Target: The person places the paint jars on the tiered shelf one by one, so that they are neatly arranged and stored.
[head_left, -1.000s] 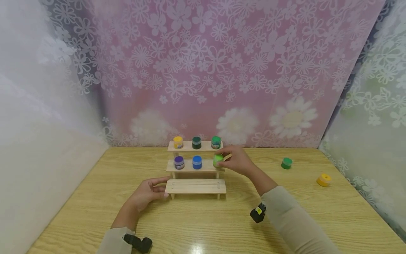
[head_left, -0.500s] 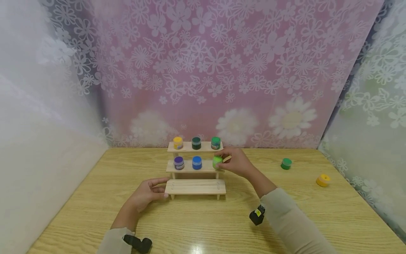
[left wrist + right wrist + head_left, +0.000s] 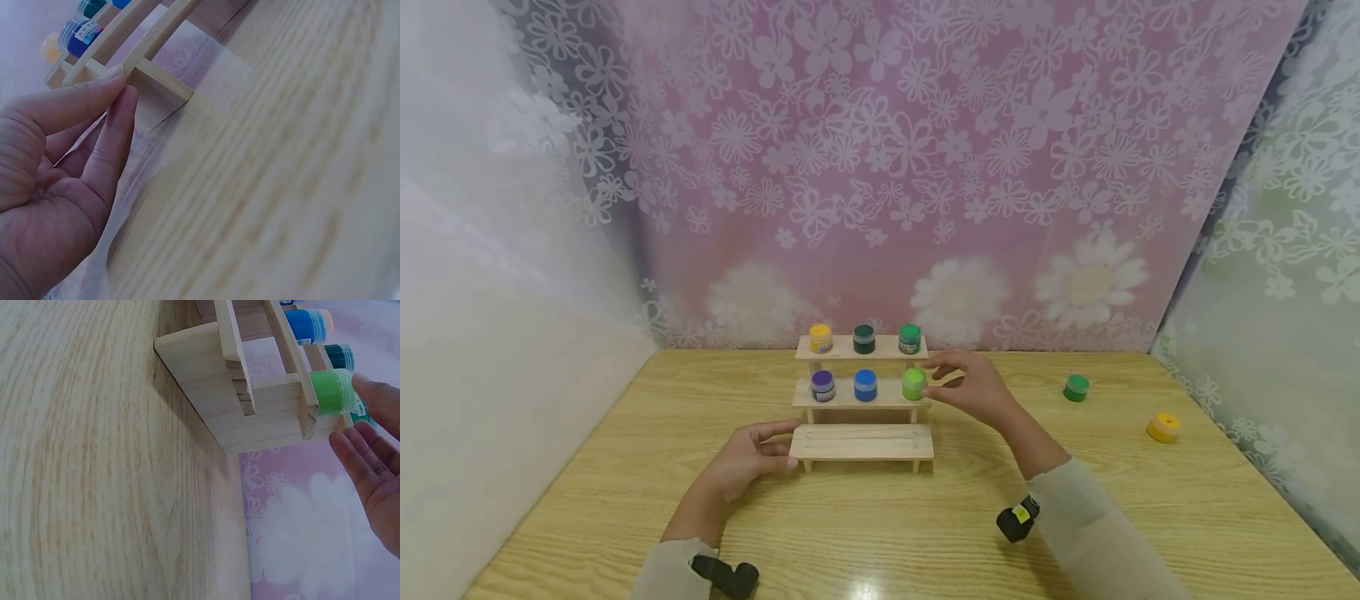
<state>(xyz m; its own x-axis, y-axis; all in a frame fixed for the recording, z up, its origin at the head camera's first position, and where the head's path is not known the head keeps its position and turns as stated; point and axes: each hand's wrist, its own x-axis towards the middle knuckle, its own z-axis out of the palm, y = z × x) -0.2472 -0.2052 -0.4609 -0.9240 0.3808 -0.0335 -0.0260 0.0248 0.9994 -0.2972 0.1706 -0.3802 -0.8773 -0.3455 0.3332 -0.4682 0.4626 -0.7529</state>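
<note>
Two steps of the wooden stand (image 3: 861, 442) carry a row of three each, as I read it from the head camera. Along the top one, left to right, I have a yellow jar (image 3: 821, 339), a dark green jar (image 3: 864, 340) and a mid-green jar (image 3: 909, 340); on the middle one, a purple jar (image 3: 823, 387), a blue jar (image 3: 865, 386) and, by the right end, a light green jar (image 3: 913, 384). All six stand upright and apart, I would guess so that each colour shows and fingers fit between. The stand sits towards the far edge of the worktop (image 3: 820, 533). A loose green jar (image 3: 1076, 388) is near the far right corner, and a loose orange-yellow jar (image 3: 1163, 427) nearer the right edge.

On the left wrist camera, my left hand (image 3: 56, 156) pinches the left end of the lowest step between thumb and fingers, presumably to keep the light frame from sliding.

On the right wrist camera, my right hand (image 3: 378, 456) is parted fairly wide, thumb just beside the light green jar's lid and fingers well off it; I cannot tell for sure whether the thumb touches. That gap suggests the jar's weight rests on the step alone.
</note>
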